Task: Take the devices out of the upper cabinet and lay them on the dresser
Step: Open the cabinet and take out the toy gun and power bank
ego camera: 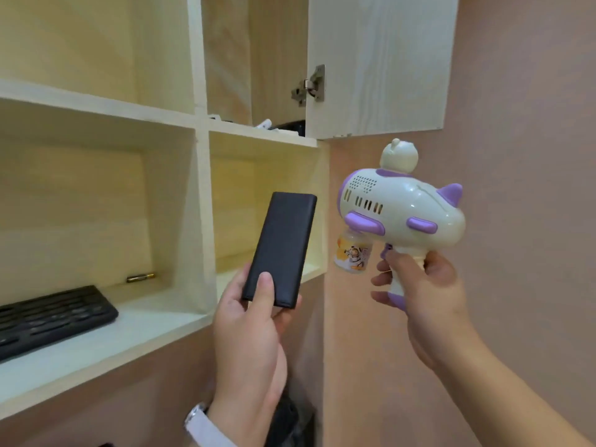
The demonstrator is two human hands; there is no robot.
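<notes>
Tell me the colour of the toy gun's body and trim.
The toy gun is white with purple trim, seen in the head view, the only one.

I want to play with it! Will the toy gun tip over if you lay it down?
Probably. The toy gun looks top-heavy, with a rounded body over a narrow grip, so it should rest on its side. Its glossy plastic may be slippery. The small bottle underneath might knock loose.

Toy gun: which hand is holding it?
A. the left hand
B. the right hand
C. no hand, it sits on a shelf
B: the right hand grips the toy gun by its handle, while the left hand holds a black slab.
</notes>
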